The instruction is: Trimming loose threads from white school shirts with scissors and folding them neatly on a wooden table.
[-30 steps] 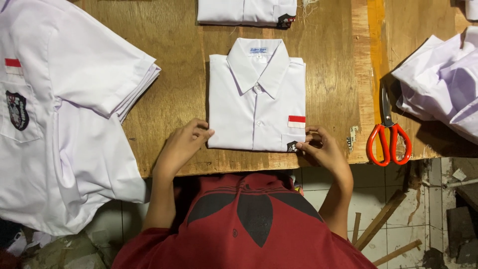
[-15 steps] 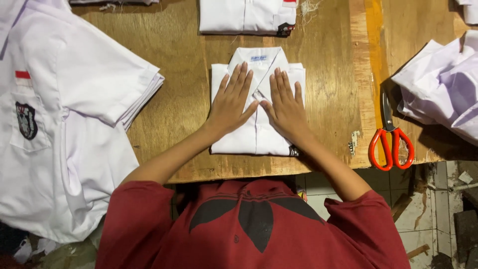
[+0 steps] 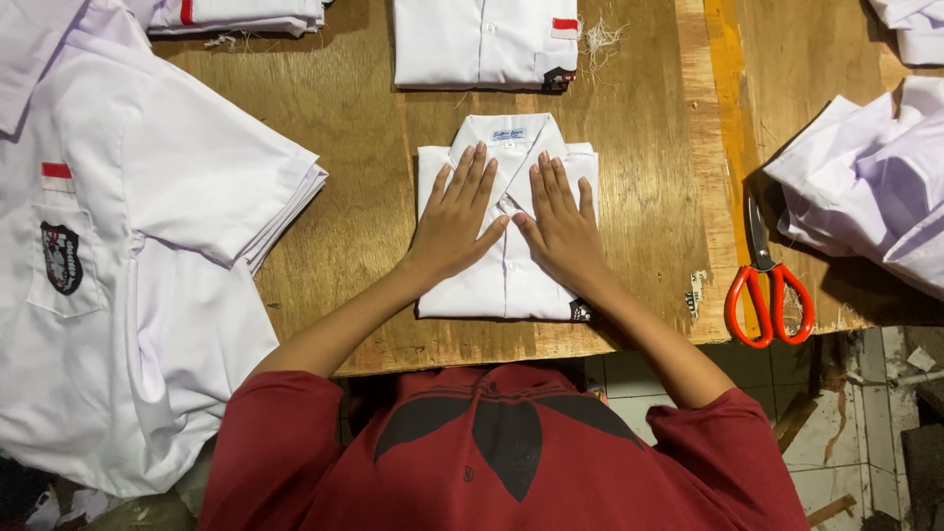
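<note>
A folded white collared shirt (image 3: pixel 511 285) lies on the wooden table (image 3: pixel 364 197) right in front of me. My left hand (image 3: pixel 454 221) rests flat on its left half, fingers spread and pointing away from me. My right hand (image 3: pixel 562 224) lies flat on its right half, beside the left one, thumbs nearly touching over the button line. Neither hand grips anything. My red sleeves show at the bottom of the view.
A stack of unfolded white shirts (image 3: pixel 128 246) with a badge pocket fills the left side. Two folded shirts (image 3: pixel 482 44) lie at the far edge. Red-handled scissors (image 3: pixel 767 285) sit to the right, next to a heap of white cloth (image 3: pixel 875 187).
A second ago my hands were at the shirt's near corners by the table edge. They moved forward onto the shirt front and have stayed pressed flat there.
</note>
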